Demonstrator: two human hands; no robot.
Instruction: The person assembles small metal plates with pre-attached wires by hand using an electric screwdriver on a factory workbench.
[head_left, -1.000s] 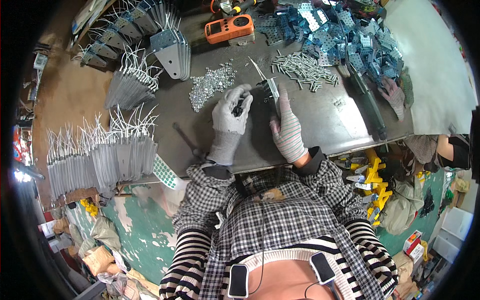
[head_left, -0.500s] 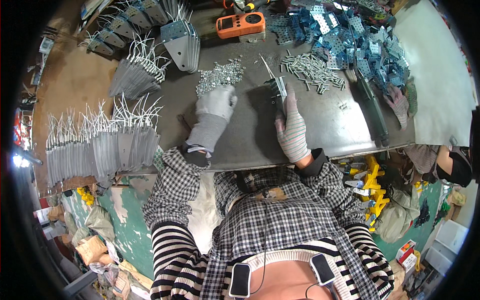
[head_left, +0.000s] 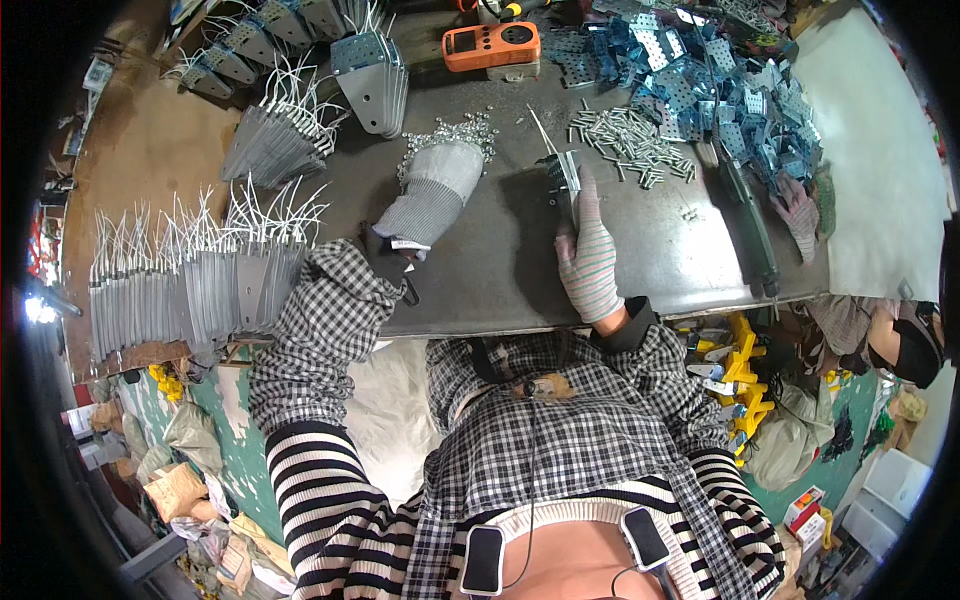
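My left hand [head_left: 447, 168], in a grey knit glove, reaches into a pile of small shiny nuts [head_left: 472, 130]; its fingers are turned down and hidden from view. In a striped glove, my right hand [head_left: 592, 262] grips a flat grey metal plate [head_left: 571, 205] edge-on, with the thumb on one side. A perforated bracket [head_left: 564, 170] sits at the plate's far end, and white wires [head_left: 543, 128] stick out from there. Just beyond my right hand lies a heap of silver screws or pins [head_left: 630, 140].
Wired grey plates [head_left: 200, 290] stand in rows at left, with more stacks [head_left: 370, 85] behind. An orange meter [head_left: 490, 46] sits at the back. Blue perforated brackets [head_left: 690, 80], a long dark power screwdriver [head_left: 742, 215] and another striped glove [head_left: 797, 215] lie to the right.
My left hand has pushed slightly farther into the nuts, its fingers now less visible, and the left elbow has swung outward. My right hand still holds the plate in nearly the same place.
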